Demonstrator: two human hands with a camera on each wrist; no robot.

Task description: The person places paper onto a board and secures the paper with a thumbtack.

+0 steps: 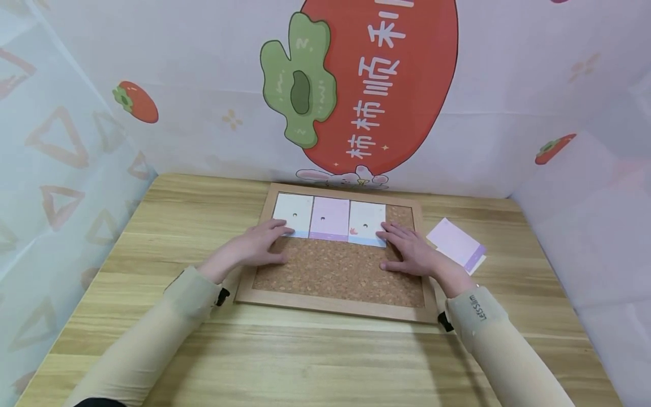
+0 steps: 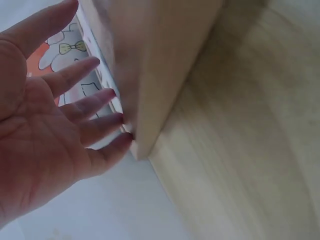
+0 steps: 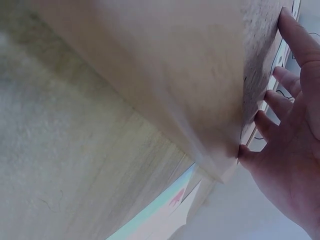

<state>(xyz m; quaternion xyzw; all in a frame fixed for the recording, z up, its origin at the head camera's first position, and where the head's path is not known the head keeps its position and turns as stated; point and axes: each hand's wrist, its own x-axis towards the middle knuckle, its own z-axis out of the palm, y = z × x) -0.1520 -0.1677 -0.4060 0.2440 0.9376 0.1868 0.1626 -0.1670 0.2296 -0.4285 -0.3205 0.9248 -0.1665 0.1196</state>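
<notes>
A cork board in a wooden frame lies on the table. Along its far edge sit a white note sheet, a lilac note sheet and another white note sheet, side by side, each with a small shiny pin near its middle. My left hand reaches over the frame's left side, fingertips at the lower left corner of the first sheet. On the other side, my right hand rests its fingertips by the right edge of the third sheet. Both hands have extended, spread fingers and grip nothing.
Loose note sheets, lilac over white, lie on the table right of the board. The wooden table runs back to a printed cloth backdrop, with cloth walls at both sides.
</notes>
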